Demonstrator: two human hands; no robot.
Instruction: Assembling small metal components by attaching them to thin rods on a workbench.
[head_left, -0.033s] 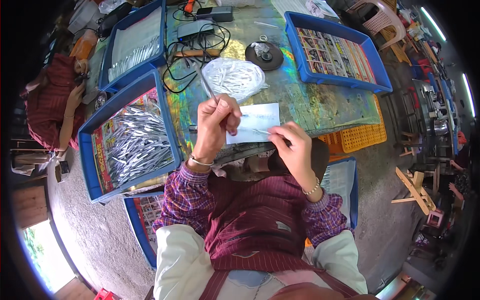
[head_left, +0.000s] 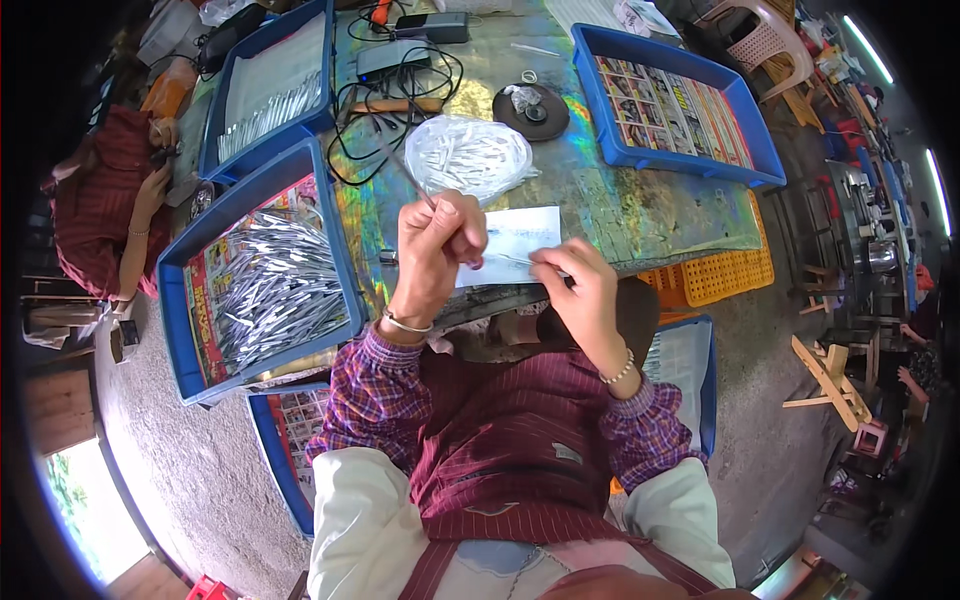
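Observation:
My left hand [head_left: 435, 240] is closed around a thin dark metal rod [head_left: 408, 175], whose far end slants up and left past the plastic bag. Just to the right, my right hand [head_left: 582, 288] pinches a slim silvery strip [head_left: 515, 259] between thumb and fingers, pointing left toward my left hand. Both hands hover over a white sheet of paper [head_left: 520, 222] with faint marks at the table's near edge. Behind them lies a clear plastic bag [head_left: 468, 160] full of slim whitish pieces. The exact kind of rod and strip is too small to tell.
A blue tray [head_left: 350, 300] with a heap of slim silvery pieces [head_left: 280, 285] stands at left, another blue tray [head_left: 327, 60] behind it. A newspaper-lined blue tray [head_left: 690, 166] sits far right. Black cables [head_left: 385, 135] and a round dark dish [head_left: 545, 122] lie on the table [head_left: 600, 210].
My right hand has shifted slightly left with the strip, closer to my left hand. The rod in my left hand leans further left.

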